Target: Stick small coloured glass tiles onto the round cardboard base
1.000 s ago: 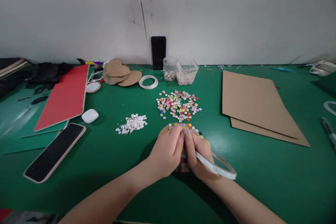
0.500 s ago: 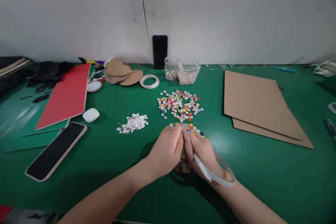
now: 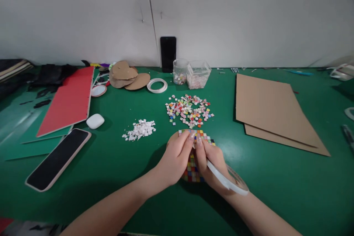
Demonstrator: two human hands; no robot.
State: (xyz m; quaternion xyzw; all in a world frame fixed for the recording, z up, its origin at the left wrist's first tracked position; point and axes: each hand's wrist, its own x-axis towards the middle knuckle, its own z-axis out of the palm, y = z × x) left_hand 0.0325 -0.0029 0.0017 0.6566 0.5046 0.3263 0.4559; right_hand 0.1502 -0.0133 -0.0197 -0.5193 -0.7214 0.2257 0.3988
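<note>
My left hand (image 3: 175, 155) and my right hand (image 3: 211, 155) meet fingertip to fingertip over a mosaic-covered piece (image 3: 193, 174) of coloured square tiles. Both are closed in a pinch. Whatever sits between the fingers is tiny and mostly hidden. A roll of white tape (image 3: 226, 181) hangs as a ring about my right hand and wrist. Just beyond the fingers lies a loose heap of coloured mosaic tiles (image 3: 188, 110). To the left is a small pile of white paper scraps (image 3: 140, 129). My hands cover the middle of the mosaic piece.
Cardboard sheets (image 3: 271, 110) lie at right. On the left are a phone (image 3: 59, 160), a white case (image 3: 95, 121) and a red board (image 3: 69, 99). Cardboard discs (image 3: 124, 75), another tape roll (image 3: 157, 86), clear containers (image 3: 198, 75) and an upright phone (image 3: 168, 54) stand at the back.
My thumbs have come slightly apart at the tips and shifted a little. The tape ring has swung slightly with my right hand.
</note>
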